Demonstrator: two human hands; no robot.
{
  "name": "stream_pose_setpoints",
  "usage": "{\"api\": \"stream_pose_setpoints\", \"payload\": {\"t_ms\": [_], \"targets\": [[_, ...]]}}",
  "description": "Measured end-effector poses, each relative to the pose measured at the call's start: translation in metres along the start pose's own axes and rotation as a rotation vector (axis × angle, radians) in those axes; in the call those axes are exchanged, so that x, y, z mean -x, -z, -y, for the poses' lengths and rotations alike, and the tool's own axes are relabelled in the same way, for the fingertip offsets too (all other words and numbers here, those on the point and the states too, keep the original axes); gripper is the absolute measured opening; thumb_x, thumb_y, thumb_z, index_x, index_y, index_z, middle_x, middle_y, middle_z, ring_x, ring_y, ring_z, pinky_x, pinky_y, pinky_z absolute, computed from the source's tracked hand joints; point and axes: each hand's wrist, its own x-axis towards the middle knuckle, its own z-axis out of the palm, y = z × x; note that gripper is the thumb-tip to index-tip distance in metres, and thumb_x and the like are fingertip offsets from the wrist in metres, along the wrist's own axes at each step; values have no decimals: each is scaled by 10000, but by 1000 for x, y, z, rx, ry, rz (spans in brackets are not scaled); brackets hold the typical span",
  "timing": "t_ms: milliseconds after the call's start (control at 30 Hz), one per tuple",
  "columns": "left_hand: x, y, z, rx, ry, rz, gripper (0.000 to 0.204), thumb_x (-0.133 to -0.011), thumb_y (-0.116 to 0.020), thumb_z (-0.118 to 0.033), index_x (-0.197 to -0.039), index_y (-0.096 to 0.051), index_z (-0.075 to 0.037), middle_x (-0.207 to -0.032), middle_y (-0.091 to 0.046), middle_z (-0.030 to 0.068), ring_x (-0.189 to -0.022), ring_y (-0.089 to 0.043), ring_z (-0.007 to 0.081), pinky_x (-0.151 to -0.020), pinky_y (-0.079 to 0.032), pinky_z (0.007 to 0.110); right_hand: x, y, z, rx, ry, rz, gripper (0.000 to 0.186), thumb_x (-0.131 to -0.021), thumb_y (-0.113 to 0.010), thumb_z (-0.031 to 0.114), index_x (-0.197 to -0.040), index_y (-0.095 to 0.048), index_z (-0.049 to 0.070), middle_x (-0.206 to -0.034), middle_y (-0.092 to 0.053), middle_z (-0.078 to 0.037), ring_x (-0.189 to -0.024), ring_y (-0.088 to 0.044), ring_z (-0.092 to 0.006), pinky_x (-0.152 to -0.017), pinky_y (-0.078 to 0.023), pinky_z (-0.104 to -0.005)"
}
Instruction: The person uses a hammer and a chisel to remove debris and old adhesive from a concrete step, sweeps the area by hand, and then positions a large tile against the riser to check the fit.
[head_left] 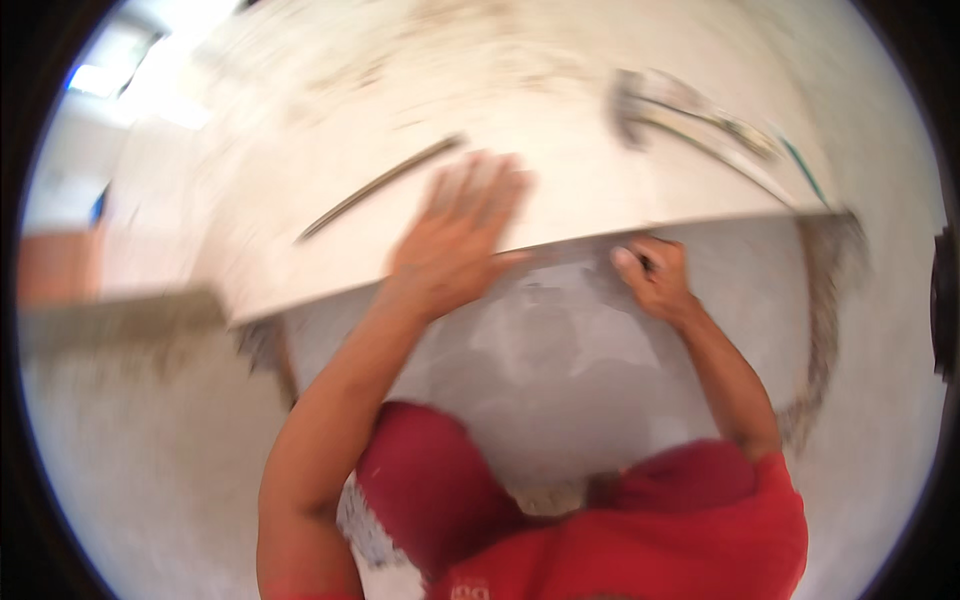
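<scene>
My left hand (458,232) lies flat with its fingers stretched out on a pale board (570,180), close to the board's near edge. My right hand (655,278) is closed at that same edge, further right. Something small and dark shows between its thumb and fingers, too blurred to name. Left of my left hand's fingertips, a thin dark strip (380,187) rests slantwise on the board. Towards the right lies what looks like a hammer (715,150), its dark head to the left and its pale handle slanting down to the right.
Beside the hammer are a blurred whitish object (685,95) and a thin teal stick (803,170). Below the board's edge is a smooth grey surface (560,370) with wet-looking patches, and my knees are in front of it. An orange-brown block (60,265) stands at the far left.
</scene>
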Motion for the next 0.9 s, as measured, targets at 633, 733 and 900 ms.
{"api": "stream_pose_setpoints", "payload": {"t_ms": [633,733,900], "targets": [[6,6,-9,-181,32,14,779,-1065,-463,-528,-1652,-281,-49,-1710,-294,157,-1598,-217,369,-1296,-201,517,24,181,-141,248,-397,-1103,486,-1023,-638,388,-1337,-609,18,-1374,-588,-187,-1259,-580,-315,-1011,-483,-448],[7,8,-10,-166,41,10,778,-1050,-522,-477,-1652,-280,-48,-1706,-301,160,-1597,-220,372,-1293,-208,519,-2,187,-91,688,-99,-787,593,-962,-692,479,-1364,-621,48,-1373,-599,-194,-1300,-552,-346,-1051,-436,-506],[4,6,-13,-130,37,0,784,-1025,-584,-409,-1653,-280,-51,-1709,-298,157,-1597,-220,373,-1293,-211,519,-58,179,-55,854,-146,-343,833,-840,-710,733,-1502,-581,244,-1453,-558,-205,-1393,-468,-392,-1169,-320,-599]]}}
